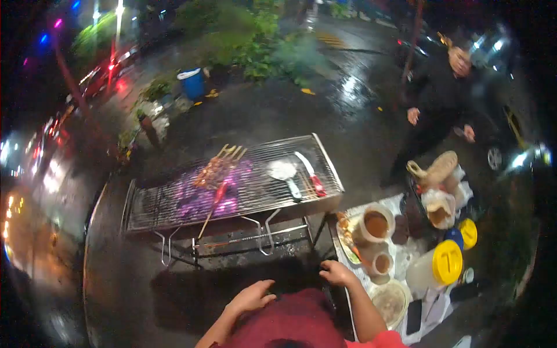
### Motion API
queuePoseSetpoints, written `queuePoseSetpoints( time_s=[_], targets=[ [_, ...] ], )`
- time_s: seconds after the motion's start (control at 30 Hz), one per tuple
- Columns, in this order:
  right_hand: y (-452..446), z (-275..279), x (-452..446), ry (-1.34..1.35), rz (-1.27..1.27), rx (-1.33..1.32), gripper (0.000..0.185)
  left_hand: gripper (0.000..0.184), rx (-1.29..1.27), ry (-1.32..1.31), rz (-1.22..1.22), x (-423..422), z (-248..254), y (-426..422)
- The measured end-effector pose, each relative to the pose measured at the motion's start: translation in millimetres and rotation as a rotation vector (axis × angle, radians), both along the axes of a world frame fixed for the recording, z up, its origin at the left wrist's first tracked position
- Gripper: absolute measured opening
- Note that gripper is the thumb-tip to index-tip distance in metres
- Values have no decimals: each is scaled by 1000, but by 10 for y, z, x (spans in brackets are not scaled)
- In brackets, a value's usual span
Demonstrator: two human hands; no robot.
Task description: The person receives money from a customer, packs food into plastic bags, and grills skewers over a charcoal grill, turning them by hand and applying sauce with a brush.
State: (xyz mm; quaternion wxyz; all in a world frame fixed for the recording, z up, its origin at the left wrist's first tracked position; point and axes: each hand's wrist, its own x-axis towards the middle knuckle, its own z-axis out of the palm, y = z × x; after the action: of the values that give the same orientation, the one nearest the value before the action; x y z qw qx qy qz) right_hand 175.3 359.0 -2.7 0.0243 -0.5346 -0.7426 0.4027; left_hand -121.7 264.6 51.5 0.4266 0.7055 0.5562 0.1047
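My left hand [252, 297] is open in front of my body, thumb apart from the fingers, holding nothing. Beside the table's left edge, my right hand [336, 272] has loosely bent, parted fingers and no visible object in it. Ahead of both hands stands a long charcoal grill [270, 200]. Several meat skewers [214, 172] lie together over purple-glowing coals. A long stick with a red end [219, 194] rests across the grate, its handle over the near edge. On the grill's right are a red-handled knife [311, 173] and a pale round-headed utensil [282, 170].
The side table [397, 204] holds a tub of brown liquid [377, 224], a smaller cup [382, 264], a round container [390, 304], a yellow-lidded jar [447, 263] and a phone [413, 317]. Another person [444, 95] stands beyond it. A blue bin [192, 84] stands behind the grill.
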Motion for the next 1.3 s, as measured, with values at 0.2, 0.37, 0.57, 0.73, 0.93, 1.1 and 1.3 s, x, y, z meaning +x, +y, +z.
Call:
queuePoseSetpoints(
  time_s=[0.2, 0.37, 0.57, 0.73, 0.93, 1.1, 1.3],
  targets=[
    [-185, -188, -675, -87, -13, -21, 37, 38, 215, -244, 464, -853, 91, 394],
    [-446, -276, -1150, -75, 264, -221, 39, 21, 267, -326, 477, -1506, 598, 601],
    [132, -209, -865, -3, 160, -35, 34, 26, -440, -199, 387, -1610, -801, 139],
    [672, 337, 581, 247, -645, 451, 26, 32, -254, -223, 225, -626, -625, -69],
    [1371, 1299, 2527, 1347, -1282, 562, 19, 35, -206, -85, -74, 117, -445, 532],
    [2217, 1348, 3642, 1311, -1522, 484, 34, 39, -128, 26, -160, 750, 71, 861],
    [2705, 1791, 3918, 1297, -1791, 743, 31, 39, -74, 75, -155, 1227, 293, 1044]
  ],
)
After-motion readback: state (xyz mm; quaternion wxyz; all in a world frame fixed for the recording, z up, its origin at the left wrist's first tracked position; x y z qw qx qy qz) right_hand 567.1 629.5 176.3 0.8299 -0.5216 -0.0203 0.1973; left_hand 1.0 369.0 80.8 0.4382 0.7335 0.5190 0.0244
